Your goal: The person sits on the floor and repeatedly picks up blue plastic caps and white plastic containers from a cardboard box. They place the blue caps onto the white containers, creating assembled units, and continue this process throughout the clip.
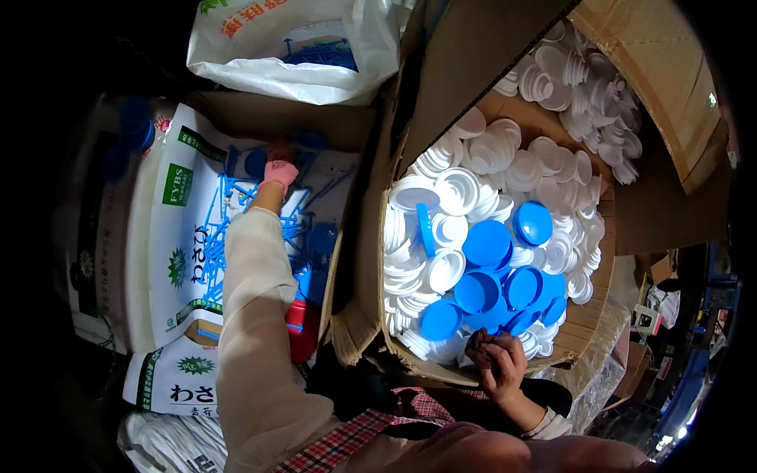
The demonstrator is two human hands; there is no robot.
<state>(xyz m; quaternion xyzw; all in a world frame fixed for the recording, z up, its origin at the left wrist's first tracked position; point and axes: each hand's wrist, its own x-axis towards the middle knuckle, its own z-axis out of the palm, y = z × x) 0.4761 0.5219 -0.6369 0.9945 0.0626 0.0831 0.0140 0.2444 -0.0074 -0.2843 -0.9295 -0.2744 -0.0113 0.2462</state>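
Thin blue plastic sticks (229, 225) lie under the pink-gloved left hand (279, 173), light, bendy and best pinched mid-stick; its grip is unclear, while the right hand (498, 359) curls shut near blue round lids (487, 243).

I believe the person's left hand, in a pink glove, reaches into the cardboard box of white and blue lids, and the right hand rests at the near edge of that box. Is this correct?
Not quite. In the head view the left hand reaches into the pile of blue plastic sticks on the printed sacks, not into the cardboard box. The right hand is indeed at that box's near edge, by the blue lids.
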